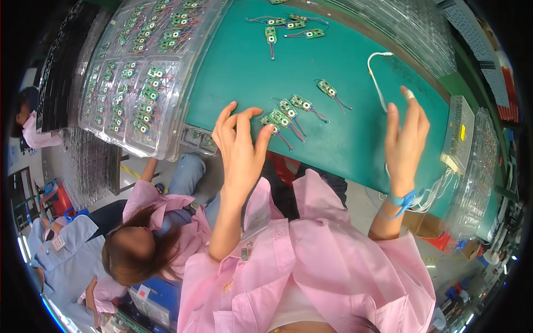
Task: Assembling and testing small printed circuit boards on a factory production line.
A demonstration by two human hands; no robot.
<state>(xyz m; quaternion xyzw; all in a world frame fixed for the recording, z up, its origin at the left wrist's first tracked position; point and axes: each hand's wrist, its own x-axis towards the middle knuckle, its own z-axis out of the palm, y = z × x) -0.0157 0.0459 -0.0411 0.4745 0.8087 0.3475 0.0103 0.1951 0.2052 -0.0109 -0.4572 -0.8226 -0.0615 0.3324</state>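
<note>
My left hand (240,147) is over the near left part of the green mat, fingers apart. Its thumb tip overlaps the edge of a small green circuit board (266,120) with thin red and blue wires; whether they touch I cannot tell. That board lies in a row with several similar ones, among them one circuit board (301,103) at the right of the row. A single board (327,87) lies farther off. My right hand (408,141) hovers at the right, fingers spread and holding nothing, with a pale cover on one fingertip and a blue band (401,201) around the wrist. Close to it runs a white cable (376,77).
Clear plastic trays (158,145) filled with wired boards stand at the left. More boards (270,36) lie at the mat's (239,66) far side. A perforated metal box (458,130) stands at the right edge. A co-worker in pink (183,227) sits to my left.
</note>
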